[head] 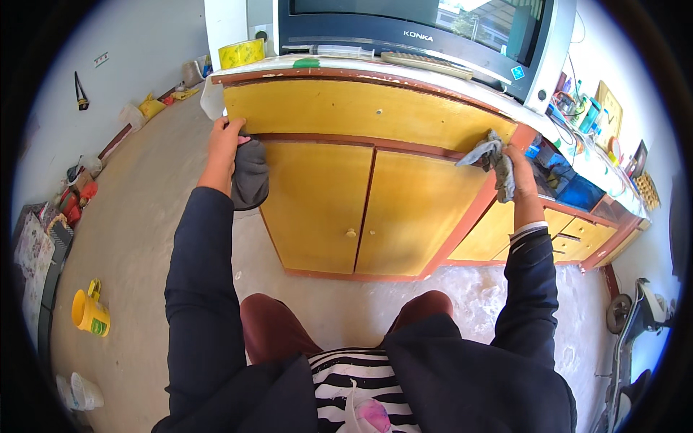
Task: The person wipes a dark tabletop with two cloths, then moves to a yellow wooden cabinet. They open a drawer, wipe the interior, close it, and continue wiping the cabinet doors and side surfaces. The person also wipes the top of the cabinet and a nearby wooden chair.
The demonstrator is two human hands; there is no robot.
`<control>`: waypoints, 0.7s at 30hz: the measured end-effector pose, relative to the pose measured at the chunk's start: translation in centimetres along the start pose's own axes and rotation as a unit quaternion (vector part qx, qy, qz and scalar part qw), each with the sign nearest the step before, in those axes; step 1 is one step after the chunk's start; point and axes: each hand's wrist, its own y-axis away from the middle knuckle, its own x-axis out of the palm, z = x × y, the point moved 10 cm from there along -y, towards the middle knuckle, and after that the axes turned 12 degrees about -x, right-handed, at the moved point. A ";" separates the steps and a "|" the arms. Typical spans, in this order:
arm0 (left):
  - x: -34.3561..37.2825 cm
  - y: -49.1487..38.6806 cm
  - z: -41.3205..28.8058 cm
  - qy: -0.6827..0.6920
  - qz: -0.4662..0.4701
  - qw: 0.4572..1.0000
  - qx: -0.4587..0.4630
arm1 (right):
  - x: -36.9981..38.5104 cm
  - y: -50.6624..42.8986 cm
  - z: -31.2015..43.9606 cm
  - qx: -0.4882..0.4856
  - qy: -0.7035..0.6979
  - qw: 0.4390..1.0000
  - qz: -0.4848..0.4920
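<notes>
My left hand (222, 154) is at the left end of a yellow wooden drawer front (335, 111), its fingertips near the edge. A dark grey fabric item (250, 173) with a black rim hangs from this hand, and a bit of pink shows at its top. At the drawer's right end, my right hand (521, 170) grips a crumpled grey rag (495, 159), whose loose end lies against the yellow wood. Below the drawer are two shut yellow cabinet doors (319, 205) in a red-brown frame. The left one has a round knob (351, 233).
On the cabinet top stand a Konka television (417, 37), a roll of yellow tape (242, 53), a syringe (341, 51) and a remote control (427, 65). A lower cluttered cabinet (568, 227) adjoins at right. A yellow jug (91, 314) and a scooter (631, 335) occupy the floor's sides.
</notes>
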 end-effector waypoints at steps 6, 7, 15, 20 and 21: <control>-1.5 1.8 -1.0 -0.053 0.027 0.998 -0.027 | -1.6 1.5 0.3 0.074 -0.067 0.995 0.008; -2.2 2.5 -0.9 -0.071 0.036 0.996 -0.034 | -0.2 2.9 2.6 0.024 -0.122 0.991 -0.056; -7.2 13.1 -3.4 -0.127 -0.019 0.991 -0.045 | -3.1 10.6 5.1 -0.018 -0.174 0.985 0.009; -7.5 15.5 -1.8 -0.088 -0.009 0.995 -0.052 | -3.1 13.4 5.1 -0.013 -0.192 0.981 -0.013; -7.9 15.9 -1.4 -0.081 -0.017 0.995 -0.052 | -3.1 13.7 4.4 -0.008 -0.198 0.980 -0.018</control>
